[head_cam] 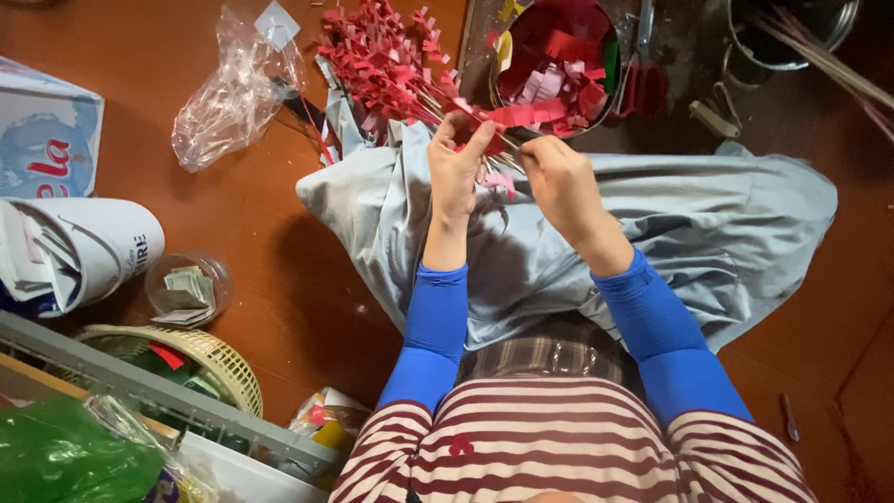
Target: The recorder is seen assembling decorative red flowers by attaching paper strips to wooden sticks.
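I sit on a wooden floor with a pale grey-blue cloth [708, 224] over my lap. My left hand [456, 168] pinches a strip of red paper [521, 115] against a thin stick, fingers closed on it. My right hand [559, 177] grips the same stick and paper from the right, close beside the left. A heap of sticks wrapped in red paper fringe [382, 65] lies just beyond my left hand. A round bowl of red and pink paper scraps [559, 56] stands behind both hands.
A crumpled clear plastic bag [228, 93] lies at the upper left. On the left are a rolled white paper bundle [84, 247], a small clear cup of folded paper [186, 291], a woven basket [219, 359] and a metal rail [158, 396]. A metal pot with thin sticks [792, 33] stands top right.
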